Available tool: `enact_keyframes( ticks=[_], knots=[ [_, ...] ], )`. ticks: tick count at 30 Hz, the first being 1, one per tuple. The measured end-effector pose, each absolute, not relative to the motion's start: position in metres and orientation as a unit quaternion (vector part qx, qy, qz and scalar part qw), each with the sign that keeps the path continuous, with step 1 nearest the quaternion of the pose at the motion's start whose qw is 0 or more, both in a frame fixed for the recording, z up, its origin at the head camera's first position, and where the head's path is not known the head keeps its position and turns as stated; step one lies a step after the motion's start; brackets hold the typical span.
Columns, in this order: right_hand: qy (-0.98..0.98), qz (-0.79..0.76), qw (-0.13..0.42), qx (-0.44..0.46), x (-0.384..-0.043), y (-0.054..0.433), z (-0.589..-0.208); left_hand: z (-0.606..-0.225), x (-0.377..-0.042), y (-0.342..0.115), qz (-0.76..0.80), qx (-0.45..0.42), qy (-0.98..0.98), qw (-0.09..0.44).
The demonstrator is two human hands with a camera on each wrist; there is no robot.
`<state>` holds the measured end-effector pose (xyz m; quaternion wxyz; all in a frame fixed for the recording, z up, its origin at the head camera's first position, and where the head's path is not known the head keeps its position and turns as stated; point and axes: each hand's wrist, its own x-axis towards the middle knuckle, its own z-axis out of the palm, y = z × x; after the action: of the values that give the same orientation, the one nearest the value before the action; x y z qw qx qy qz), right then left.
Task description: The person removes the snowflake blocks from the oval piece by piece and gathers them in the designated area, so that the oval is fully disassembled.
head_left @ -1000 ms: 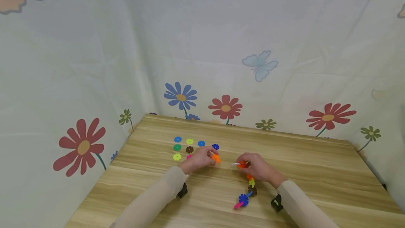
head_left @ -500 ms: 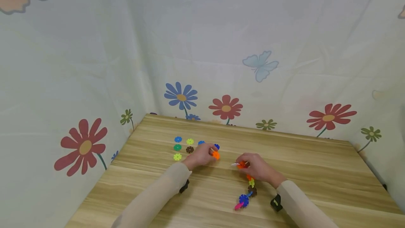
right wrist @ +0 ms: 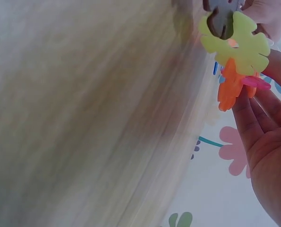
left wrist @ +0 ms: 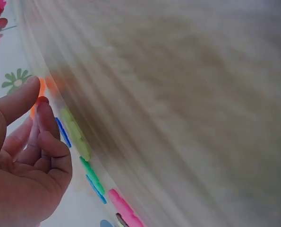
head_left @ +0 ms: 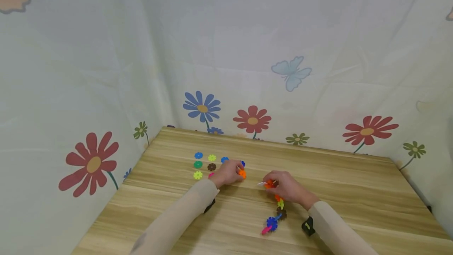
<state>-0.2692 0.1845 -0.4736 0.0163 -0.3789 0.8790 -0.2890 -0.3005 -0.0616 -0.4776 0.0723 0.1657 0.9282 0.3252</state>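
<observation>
Between thumb and forefinger, my left hand point(head_left: 228, 172) pinches an orange flower-shaped plastic disc point(head_left: 242, 174); its edge point(left wrist: 42, 87) shows at the fingertips in the left wrist view. My right hand point(head_left: 287, 186) grips the upper end of a chain of interlocked flower discs. A white disc point(head_left: 261, 183) sticks out at that end, beside an orange one point(head_left: 270, 184). Below the hand hang or trail a yellow disc point(right wrist: 244, 45), a brown disc point(head_left: 281, 213), a dark blue disc point(head_left: 271, 224) and a pink disc point(head_left: 266, 230). The two hands are apart.
Loose flower discs lie in rows left of and behind the left hand, among them a green one point(head_left: 197, 164), a brown one point(head_left: 211, 167) and a yellow one point(head_left: 197, 175). The wooden table point(head_left: 336, 176) meets a flower-printed curtain point(head_left: 318, 101) at its back edge.
My left hand has shifted slightly right and away from me with the orange disc. The right hand and the chain stay nearly still.
</observation>
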Motion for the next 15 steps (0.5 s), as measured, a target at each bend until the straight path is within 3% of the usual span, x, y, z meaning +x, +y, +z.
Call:
enact_keyframes(
  ticks=[15],
  knots=[
    [0.874, -0.299, 0.017, -0.383, -0.2704, 0.1845, -0.4735, -0.4757, -0.303, -0.0508, 0.258, 0.151, 0.951, 0.081]
  ],
)
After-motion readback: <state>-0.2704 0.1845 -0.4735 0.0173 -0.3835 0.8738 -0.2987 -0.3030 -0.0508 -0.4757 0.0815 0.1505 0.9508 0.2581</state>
